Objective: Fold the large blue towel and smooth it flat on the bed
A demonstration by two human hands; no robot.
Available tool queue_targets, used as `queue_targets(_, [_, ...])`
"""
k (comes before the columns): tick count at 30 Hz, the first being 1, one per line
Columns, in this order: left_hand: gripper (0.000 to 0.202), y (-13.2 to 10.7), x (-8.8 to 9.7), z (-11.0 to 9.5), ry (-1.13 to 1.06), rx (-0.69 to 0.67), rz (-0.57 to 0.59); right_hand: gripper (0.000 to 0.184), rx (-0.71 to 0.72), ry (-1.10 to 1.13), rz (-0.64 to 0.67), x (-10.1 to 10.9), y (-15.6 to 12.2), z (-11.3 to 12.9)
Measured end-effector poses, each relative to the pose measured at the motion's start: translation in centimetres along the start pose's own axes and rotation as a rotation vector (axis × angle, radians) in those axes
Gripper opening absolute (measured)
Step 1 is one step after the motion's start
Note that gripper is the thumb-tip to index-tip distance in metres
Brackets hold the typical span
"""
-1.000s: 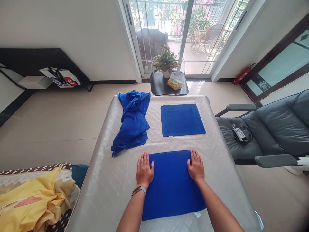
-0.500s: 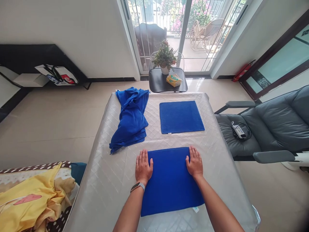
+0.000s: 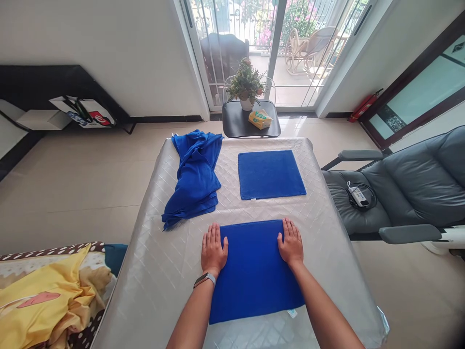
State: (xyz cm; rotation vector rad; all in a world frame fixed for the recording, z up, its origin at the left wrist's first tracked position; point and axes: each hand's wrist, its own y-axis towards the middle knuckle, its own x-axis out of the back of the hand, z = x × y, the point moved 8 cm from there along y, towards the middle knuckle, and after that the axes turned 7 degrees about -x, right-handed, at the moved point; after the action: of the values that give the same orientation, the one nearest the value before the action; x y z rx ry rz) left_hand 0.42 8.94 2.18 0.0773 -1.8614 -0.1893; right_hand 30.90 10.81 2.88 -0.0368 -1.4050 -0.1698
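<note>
A folded blue towel point(image 3: 254, 271) lies flat on the table point(image 3: 160, 281) right in front of me. My left hand point(image 3: 213, 248) rests flat on its far left corner, fingers stretched out. My right hand point(image 3: 289, 242) lies flat on the far right corner, fingers apart. Neither hand grips the cloth. Beyond it lies a second folded blue towel point(image 3: 271, 173), square and smooth. At the far left of the table sits a heap of unfolded blue towels point(image 3: 194, 177).
The table wears a quilted silver cover. A small black side table point(image 3: 238, 127) with a potted plant point(image 3: 247, 87) and a yellow box point(image 3: 259, 119) stands behind it. A grey recliner point(image 3: 410, 184) is at the right. Yellow cloth point(image 3: 43, 300) lies lower left.
Both hands stay flat on the towel's far corners. The view has shifted slightly, so everything sits a little higher and to the left in the picture.
</note>
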Motion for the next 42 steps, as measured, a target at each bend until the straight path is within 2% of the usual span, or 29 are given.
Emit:
queue_targets(29, [0.064, 0.2, 0.3, 0.0, 0.028, 0.017, 0.048, 0.062, 0.055, 0.027, 0.065, 0.2, 0.0, 0.0])
queue_targets(32, [0.063, 0.3, 0.3, -0.1, 0.037, 0.014, 0.055, 0.062, 0.095, 0.045, 0.035, 1.2, -0.4, 2.5])
queue_targets(35, [0.063, 0.3, 0.2, -0.1, 0.04, 0.004, 0.061, 0.062, 0.213, 0.101, 0.064, 1.5, -1.7, 8.2])
queue_targets(37, [0.063, 0.2, 0.1, 0.0, 0.043, 0.001, 0.059, 0.061, 0.31, 0.153, 0.114, 0.8, -3.0, 12.5])
queue_targets(39, [0.063, 0.1, 0.0, 0.1, 0.041, -0.005, 0.053, 0.06, 0.367, 0.198, 0.151, -0.2, -4.2, 15.8])
queue_targets(42, [0.063, 0.1, 0.0, 0.2, 0.032, -0.009, 0.044, 0.061, 0.377, 0.227, 0.172, -1.5, -5.1, 17.6])
